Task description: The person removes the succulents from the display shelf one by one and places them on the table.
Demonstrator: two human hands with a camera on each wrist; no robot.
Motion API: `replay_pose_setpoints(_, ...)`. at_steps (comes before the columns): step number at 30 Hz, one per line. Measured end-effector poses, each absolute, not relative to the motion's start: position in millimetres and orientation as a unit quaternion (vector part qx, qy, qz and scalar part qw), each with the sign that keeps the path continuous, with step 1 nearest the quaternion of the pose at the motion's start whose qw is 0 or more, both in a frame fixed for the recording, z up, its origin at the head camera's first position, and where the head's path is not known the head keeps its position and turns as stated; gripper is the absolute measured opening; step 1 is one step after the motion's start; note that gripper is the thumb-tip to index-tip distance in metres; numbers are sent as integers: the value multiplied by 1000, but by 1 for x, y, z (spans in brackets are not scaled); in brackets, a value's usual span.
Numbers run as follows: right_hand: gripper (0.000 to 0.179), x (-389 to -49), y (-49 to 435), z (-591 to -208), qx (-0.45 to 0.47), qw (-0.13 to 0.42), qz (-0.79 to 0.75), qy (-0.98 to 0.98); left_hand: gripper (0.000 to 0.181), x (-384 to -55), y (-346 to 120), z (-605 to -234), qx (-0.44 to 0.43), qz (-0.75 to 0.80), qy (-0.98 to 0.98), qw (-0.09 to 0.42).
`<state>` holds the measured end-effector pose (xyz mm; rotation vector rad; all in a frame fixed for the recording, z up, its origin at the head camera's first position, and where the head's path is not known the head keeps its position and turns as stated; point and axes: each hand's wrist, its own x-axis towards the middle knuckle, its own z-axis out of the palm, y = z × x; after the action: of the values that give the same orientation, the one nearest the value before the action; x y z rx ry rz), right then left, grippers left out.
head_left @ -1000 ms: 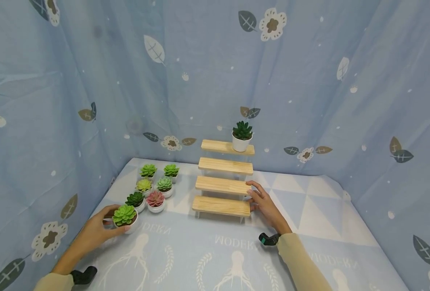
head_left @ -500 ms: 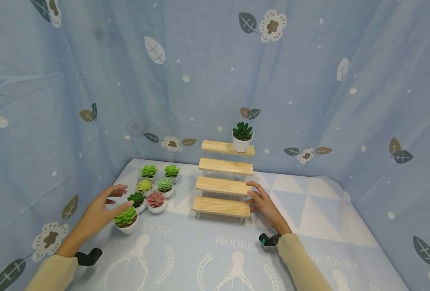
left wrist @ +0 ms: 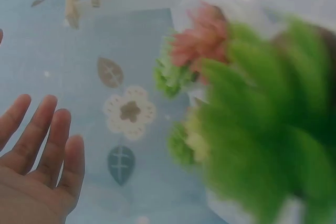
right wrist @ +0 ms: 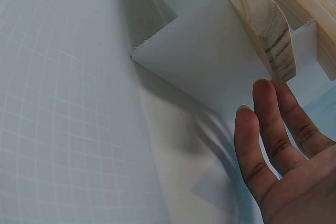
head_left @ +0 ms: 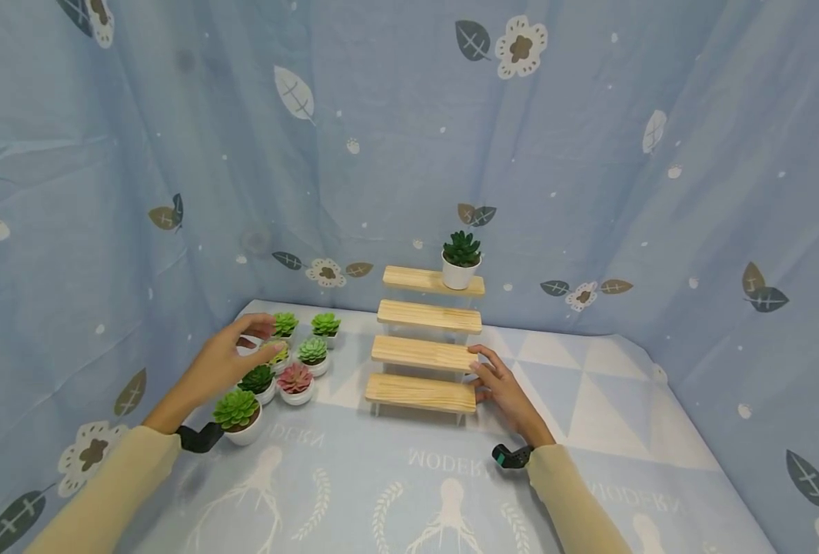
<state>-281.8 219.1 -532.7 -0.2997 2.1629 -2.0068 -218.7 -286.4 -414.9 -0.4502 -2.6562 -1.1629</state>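
My left hand (head_left: 224, 365) is over the left-hand group of potted succulents, empty, its fingers close to the yellow-green succulent (head_left: 281, 355), which it partly covers. In the left wrist view its fingers are spread, and a blurred bright green succulent (left wrist: 262, 119) looms large. That green succulent (head_left: 238, 415) stands at the front of the group in a white pot. Fingertips of my right hand (head_left: 509, 392) touch the right end of the stepped wooden shelf (head_left: 423, 352). The right wrist view shows its extended fingers right at a board's end (right wrist: 283, 61).
A dark green potted succulent (head_left: 461, 250) stands on the shelf's top step, at the right. Near the left hand are a pink succulent (head_left: 295, 380), another dark green one (head_left: 257, 380) and several light green ones (head_left: 313, 352). A patterned blue curtain (head_left: 409, 154) surrounds the table.
My left hand has let go of the front bright green succulent, leaving it on the table, and moved forward and right over the group. The right hand has stayed at the shelf.
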Motion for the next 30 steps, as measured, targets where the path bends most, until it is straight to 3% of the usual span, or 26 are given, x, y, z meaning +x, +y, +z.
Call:
replay_pose_setpoints(12, 52, -281, 218, -530, -102, 96, -673, 726, 54, -248, -249, -400, -198, -427, -879, 74)
replay_pose_setpoints(30, 52, -279, 219, -529, -104, 93, -672, 727, 51, -280, -211, -385, -245, -439, -860, 84)
